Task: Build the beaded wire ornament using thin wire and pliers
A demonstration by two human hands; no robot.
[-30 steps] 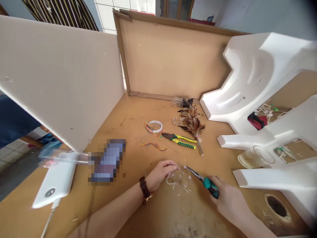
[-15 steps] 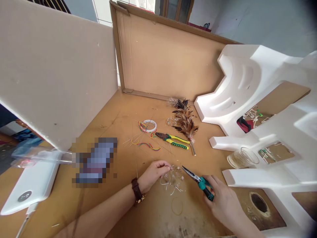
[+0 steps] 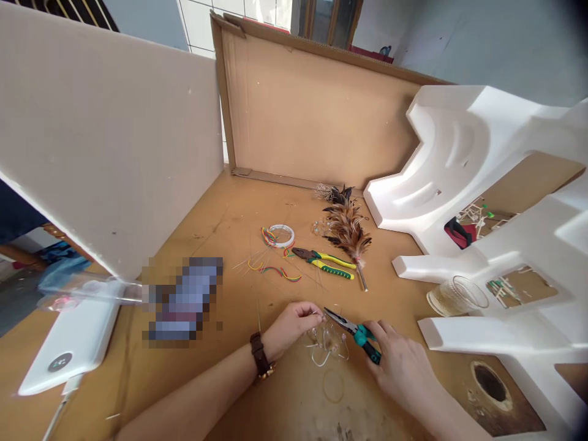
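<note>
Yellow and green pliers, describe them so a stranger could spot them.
On the brown table, find the feather duster. Left of its stick lie the pliers, dark jaws pointing left. Yellow and green handles set them apart from the teal pair in the right hand.

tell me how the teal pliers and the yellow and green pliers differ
The teal pliers have long, narrow jaws; the yellow-and-green pliers have shorter, blunter ones. The teal pliers are in the right hand; the yellow-and-green pliers lie on the table. Both have two-tone handles.
</note>
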